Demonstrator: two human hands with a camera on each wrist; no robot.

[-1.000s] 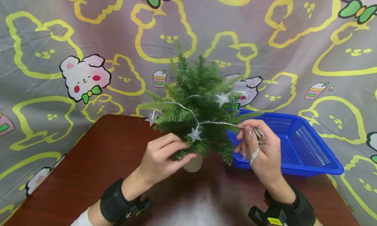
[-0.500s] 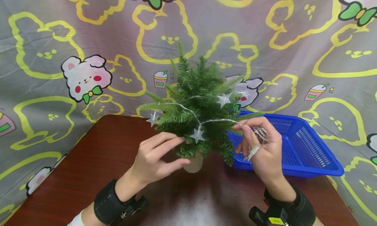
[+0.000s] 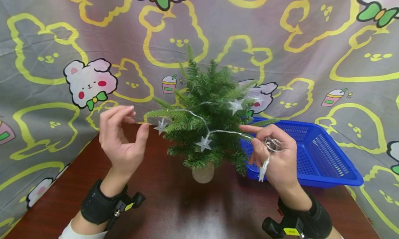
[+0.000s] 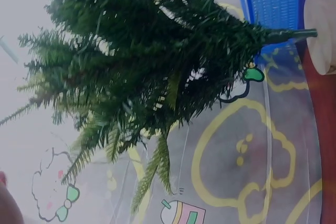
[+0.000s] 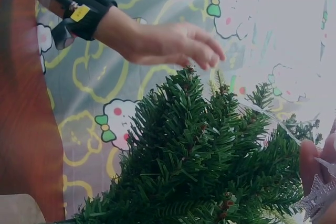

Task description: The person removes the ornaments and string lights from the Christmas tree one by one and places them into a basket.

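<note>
A small artificial Christmas tree [image 3: 212, 90] stands upright on a pale round base [image 3: 203, 175]. Across its branches runs a clear string of star lights [image 3: 230, 132], with stars hanging at the left, front and right. My right hand [image 3: 275, 159] grips the bundled rest of this string beside the tree's right side, index finger pointing left. One star [image 3: 263, 169] dangles from that hand, and a star [image 5: 315, 198] shows near it in the right wrist view. My left hand [image 3: 123, 142] is raised left of the tree, apart from it, fingers loosely curved and holding nothing.
A blue plastic basket [image 3: 330, 182] sits right of the tree, behind my right hand. Everything rests on a dark red-brown table [image 3: 90, 169]. A grey cloth [image 3: 124, 34] with cartoon bears hangs close behind.
My left hand has left the tree's lower front branches and moved left and up. The right hand keeps hold of the string lights, its index finger now extended; the front star shifts slightly.
</note>
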